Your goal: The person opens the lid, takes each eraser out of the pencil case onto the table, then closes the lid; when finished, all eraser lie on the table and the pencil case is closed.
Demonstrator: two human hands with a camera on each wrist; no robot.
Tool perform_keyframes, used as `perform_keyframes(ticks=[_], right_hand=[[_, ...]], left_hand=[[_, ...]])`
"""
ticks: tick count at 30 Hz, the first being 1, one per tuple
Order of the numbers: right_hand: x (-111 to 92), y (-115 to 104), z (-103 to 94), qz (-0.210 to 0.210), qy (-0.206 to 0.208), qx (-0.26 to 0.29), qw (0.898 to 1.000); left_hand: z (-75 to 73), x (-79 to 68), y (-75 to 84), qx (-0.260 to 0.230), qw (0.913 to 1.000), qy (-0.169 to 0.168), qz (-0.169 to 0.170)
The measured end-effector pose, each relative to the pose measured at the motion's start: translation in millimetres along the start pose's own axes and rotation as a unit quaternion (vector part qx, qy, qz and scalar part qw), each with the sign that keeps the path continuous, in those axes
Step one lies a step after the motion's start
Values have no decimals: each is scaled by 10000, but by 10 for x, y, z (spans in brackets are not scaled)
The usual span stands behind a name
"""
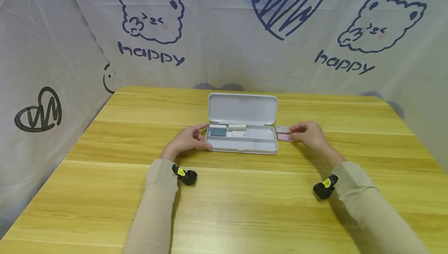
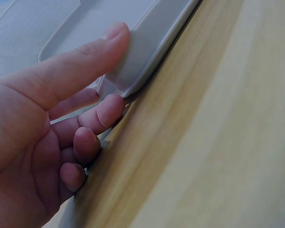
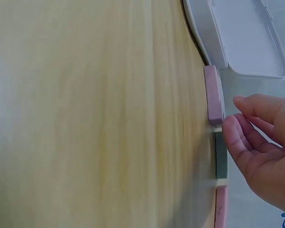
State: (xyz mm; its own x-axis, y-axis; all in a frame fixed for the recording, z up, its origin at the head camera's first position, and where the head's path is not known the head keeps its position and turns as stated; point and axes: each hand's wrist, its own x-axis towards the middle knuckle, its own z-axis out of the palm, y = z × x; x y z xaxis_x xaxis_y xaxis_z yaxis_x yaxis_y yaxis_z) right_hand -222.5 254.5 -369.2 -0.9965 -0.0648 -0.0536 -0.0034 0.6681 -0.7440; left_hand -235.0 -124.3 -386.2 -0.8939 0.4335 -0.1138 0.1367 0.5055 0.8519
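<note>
A white pencil case (image 1: 241,145) lies on the table with its lid raised behind it. My left hand (image 1: 189,139) holds the case's left end, thumb on the front rim and fingers around the side; the left wrist view shows the thumb (image 2: 115,40) over the edge. A blue-grey eraser (image 1: 217,132) and several white ones, such as the back one (image 1: 237,127), sit in its rear compartment. Right of the case lie a pale grey eraser (image 1: 282,129) and a pink eraser (image 1: 284,137). My right hand (image 1: 309,134) is at their right ends, fingertips slightly apart.
In the right wrist view a green eraser (image 3: 221,154) and another pink eraser (image 3: 221,206) follow in a row beneath my hand. The front compartments (image 1: 231,143) have dividers. A printed cloth (image 1: 217,32) hangs behind the wooden table (image 1: 245,207).
</note>
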Motion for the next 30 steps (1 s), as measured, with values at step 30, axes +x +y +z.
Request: perform_keyframes(ticks=[30], right_hand=[[173, -408, 422, -514, 170, 626, 9966]], left_hand=[[-37, -211, 345, -4, 9999, -105, 13]])
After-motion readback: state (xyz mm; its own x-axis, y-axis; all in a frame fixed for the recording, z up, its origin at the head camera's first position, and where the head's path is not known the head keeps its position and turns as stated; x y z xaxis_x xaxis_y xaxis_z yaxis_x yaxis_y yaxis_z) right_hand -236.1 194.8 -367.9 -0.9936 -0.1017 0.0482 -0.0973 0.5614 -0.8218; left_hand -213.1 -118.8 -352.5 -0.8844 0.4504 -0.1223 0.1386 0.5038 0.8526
